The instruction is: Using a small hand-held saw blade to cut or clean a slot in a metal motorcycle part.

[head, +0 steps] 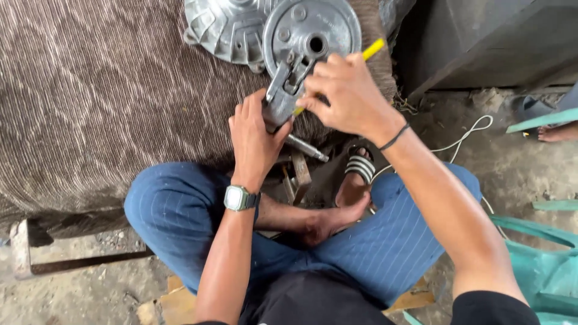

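Slippage is the main risk I see from here: my left hand (256, 135) is closed around a grey metal lever part (280, 99) at the edge of the table (90, 90), and the part stands tilted, not lying flat. If that grip loosens, I judge the part could twist or drop toward the bare foot (337, 213) just below. My right hand (349, 96) is pinched shut on a yellow-handled tool (373, 48), its tip pressed in near the upper end of the lever part. A tool that skids off smooth metal could jab the left thumb, which sits right beside the working point. I cannot see the tool's tip; the right-hand fingers hide it.

The lever part lies between both hands, held in the left one and touched by the right one's fingers. Its upper end overlaps a round grey metal plate (325, 24) with a centre hole, which rests on the brown woven cloth that covers the table. A finned metal housing (223, 27) lies just beside the plate, to its left. A short metal rod (307, 148) sticks out below the left hand. A white cable (460, 141) trails across the concrete floor (518, 168), near the right knee.
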